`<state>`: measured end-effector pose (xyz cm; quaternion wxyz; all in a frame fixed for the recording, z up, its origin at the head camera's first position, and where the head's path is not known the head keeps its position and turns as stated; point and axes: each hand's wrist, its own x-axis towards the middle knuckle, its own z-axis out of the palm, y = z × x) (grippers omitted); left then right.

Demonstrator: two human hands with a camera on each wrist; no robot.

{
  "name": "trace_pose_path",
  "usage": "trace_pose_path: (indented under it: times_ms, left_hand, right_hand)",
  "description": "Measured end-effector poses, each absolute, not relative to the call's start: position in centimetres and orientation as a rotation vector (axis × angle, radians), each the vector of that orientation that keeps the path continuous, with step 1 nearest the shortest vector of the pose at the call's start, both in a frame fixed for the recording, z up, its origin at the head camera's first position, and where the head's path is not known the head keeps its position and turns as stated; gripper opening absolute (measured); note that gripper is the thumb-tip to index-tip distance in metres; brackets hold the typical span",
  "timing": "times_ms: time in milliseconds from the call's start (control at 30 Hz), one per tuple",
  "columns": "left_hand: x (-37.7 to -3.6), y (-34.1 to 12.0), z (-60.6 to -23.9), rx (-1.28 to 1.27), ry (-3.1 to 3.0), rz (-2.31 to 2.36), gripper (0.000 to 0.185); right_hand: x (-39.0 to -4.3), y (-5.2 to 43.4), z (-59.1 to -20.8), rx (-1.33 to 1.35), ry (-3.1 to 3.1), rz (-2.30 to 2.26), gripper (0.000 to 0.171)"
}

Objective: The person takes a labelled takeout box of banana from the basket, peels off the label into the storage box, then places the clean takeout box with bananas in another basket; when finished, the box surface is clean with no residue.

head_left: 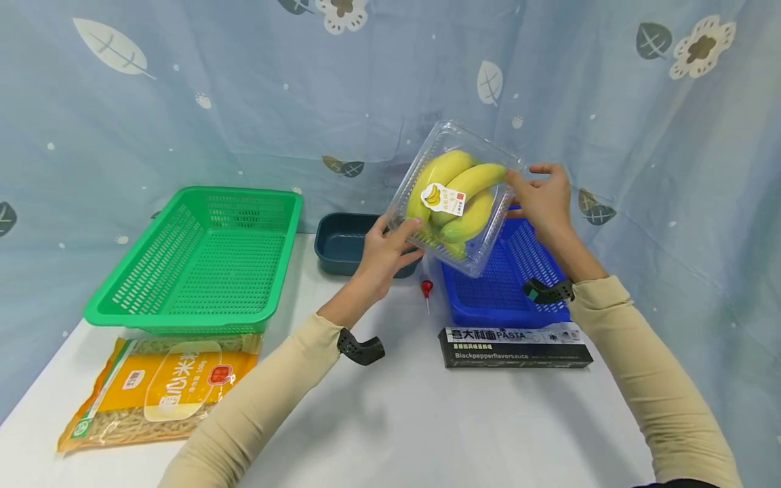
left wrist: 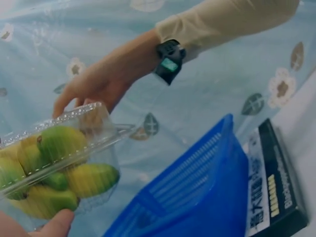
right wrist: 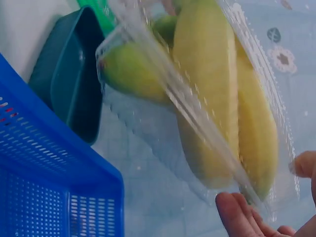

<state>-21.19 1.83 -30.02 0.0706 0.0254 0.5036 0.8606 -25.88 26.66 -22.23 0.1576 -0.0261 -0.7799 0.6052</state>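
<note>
On the desk (head_left: 427, 420) up front the pasta box (head_left: 515, 346) is just sitting, and behind it both hands are holding the banana clamshell (head_left: 454, 196) tilted in the air over the blue basket (head_left: 497, 288). Left hand (head_left: 387, 251) is pinching its lower corner, right hand (head_left: 543, 200) is gripping the far edge with curled fingers, so that slick plastic could probably slip or pop open.

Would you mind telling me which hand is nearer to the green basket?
Left. The left hand grips the banana box at its lower corner, on the side facing the green basket; the right hand is at the box's far edge.
</note>
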Motion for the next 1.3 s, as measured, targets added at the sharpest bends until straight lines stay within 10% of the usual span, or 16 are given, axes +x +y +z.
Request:
trace_pose_path:
  times_ms: [233,533,1300]
  left_hand:
    - [-20.3,-0.5,-29.7,0.131,1.511,2.537,0.083]
    - [-19.1,-3.0,-28.8,0.271,1.591,2.457,0.078]
    - [-17.0,-7.9,-27.4,0.32,1.9,2.613,0.062]
  right_hand:
    - [-25.5,27.0,-22.1,0.041,-2.297,1.76,0.071]
    - [-24.4,27.6,-22.7,0.461,-2.112,2.208,0.031]
    - [-18.4,22.9,-24.1,0.521,-2.183,2.105,0.041]
